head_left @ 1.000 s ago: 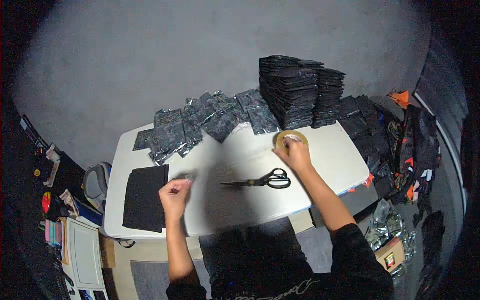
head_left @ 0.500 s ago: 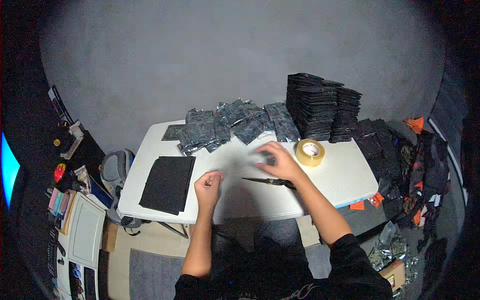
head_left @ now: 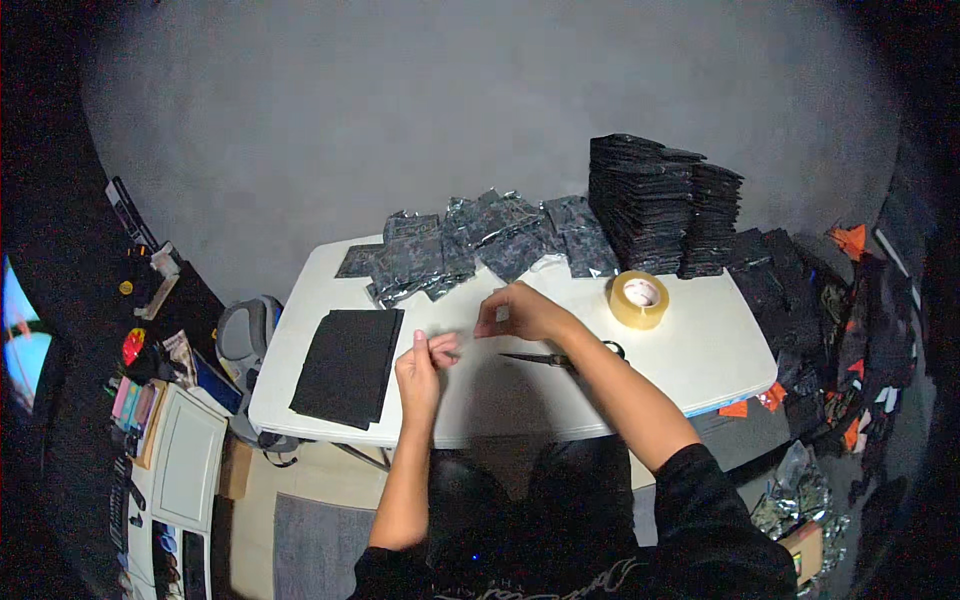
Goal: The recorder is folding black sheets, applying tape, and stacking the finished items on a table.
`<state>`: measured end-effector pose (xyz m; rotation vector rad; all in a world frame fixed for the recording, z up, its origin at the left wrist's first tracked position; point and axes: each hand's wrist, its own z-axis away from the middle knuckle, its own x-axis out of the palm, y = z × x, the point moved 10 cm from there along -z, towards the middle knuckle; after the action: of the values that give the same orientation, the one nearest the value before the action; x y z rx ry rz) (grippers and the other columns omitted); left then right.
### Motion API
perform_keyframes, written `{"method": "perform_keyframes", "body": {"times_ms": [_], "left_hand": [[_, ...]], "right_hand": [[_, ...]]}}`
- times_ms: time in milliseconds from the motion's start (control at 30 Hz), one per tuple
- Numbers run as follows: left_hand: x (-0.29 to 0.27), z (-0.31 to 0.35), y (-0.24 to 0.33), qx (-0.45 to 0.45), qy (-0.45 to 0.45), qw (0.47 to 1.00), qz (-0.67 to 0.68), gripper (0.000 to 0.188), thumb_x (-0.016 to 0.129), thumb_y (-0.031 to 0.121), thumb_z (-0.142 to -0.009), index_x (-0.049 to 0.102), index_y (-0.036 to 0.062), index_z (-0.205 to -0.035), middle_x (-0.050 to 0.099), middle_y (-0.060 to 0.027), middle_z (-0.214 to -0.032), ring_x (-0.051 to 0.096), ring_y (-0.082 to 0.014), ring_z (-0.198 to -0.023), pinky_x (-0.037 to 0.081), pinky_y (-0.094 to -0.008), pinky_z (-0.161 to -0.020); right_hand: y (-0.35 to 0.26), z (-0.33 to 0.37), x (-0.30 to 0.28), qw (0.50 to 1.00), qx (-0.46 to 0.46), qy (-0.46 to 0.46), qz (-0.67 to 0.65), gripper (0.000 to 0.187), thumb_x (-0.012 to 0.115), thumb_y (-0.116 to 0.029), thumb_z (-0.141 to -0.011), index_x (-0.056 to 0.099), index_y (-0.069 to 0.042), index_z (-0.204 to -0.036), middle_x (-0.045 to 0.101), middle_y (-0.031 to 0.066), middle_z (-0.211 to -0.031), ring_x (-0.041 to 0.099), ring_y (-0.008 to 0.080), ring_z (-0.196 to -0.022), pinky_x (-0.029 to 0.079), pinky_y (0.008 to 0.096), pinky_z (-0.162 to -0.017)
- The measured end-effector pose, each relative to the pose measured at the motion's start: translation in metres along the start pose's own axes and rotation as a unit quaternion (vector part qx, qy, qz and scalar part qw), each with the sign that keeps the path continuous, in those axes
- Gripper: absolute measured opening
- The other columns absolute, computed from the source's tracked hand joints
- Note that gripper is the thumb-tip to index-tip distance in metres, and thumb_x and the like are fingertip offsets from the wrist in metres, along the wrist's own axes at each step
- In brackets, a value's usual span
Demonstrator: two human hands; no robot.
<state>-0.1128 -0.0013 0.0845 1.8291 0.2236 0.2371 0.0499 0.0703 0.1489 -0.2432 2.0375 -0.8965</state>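
Observation:
Over the white table (head_left: 690, 370), my left hand (head_left: 425, 365) has its thumb raised and its fingers loosely apart, with nothing plain in it. My right hand (head_left: 525, 312) faces it across a narrow gap, thumb and fingertips brought together in a pinch. Whatever lies between those fingertips is too small or too clear to make out. Black scissors (head_left: 535, 358) lie beneath my right wrist, their handles partly hidden by the forearm. To the right sits a roll of clear yellowish tape (head_left: 628, 303). A flat stack of black fabric pieces (head_left: 345, 365) rests left of my left hand.
Dark items in shiny clear bags (head_left: 415, 250) line the table's far edge. Tall stacks of folded black pieces (head_left: 640, 205) stand at the back right. Dark and orange goods (head_left: 850, 340) are heaped beyond the right edge. A grey chair (head_left: 248, 340) and white cabinet (head_left: 185, 465) are at left.
My right hand has come down and left, closer to my left hand, and its spread fingers have drawn into a pinch. My left fingers have loosened. The whole view has shifted slightly.

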Motion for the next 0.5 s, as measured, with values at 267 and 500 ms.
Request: {"method": "perform_keyframes", "body": {"times_ms": [267,500], "left_hand": [[0.002,0.01,0.019,0.058,-0.007,0.995,-0.085,0.027,0.076,0.01,-0.093,0.074,-0.0002,-0.119,0.074,-0.0041,-0.092,0.063,-0.0058,-0.078,0.05,-0.0211,-0.065],[0.011,0.008,0.026,0.104,0.038,0.992,-0.063,0.013,0.079,0.011,-0.092,0.078,0.0007,-0.1,0.073,-0.001,-0.084,0.056,-0.0031,-0.065,0.044,-0.0195,-0.059]], "right_hand": [[-0.002,0.01,-0.018,0.999,-0.026,0.029,-0.034,0.028,0.074,0.016,-0.075,0.079,-0.004,-0.093,0.078,0.0061,-0.09,0.069,0.0127,-0.08,0.059,0.0284,-0.075],[0.002,0.013,-0.021,0.999,-0.008,0.033,-0.011,0.012,0.083,-0.004,-0.081,0.081,-0.007,-0.093,0.077,0.0066,-0.086,0.07,0.0147,-0.08,0.056,0.0311,-0.08]]}}
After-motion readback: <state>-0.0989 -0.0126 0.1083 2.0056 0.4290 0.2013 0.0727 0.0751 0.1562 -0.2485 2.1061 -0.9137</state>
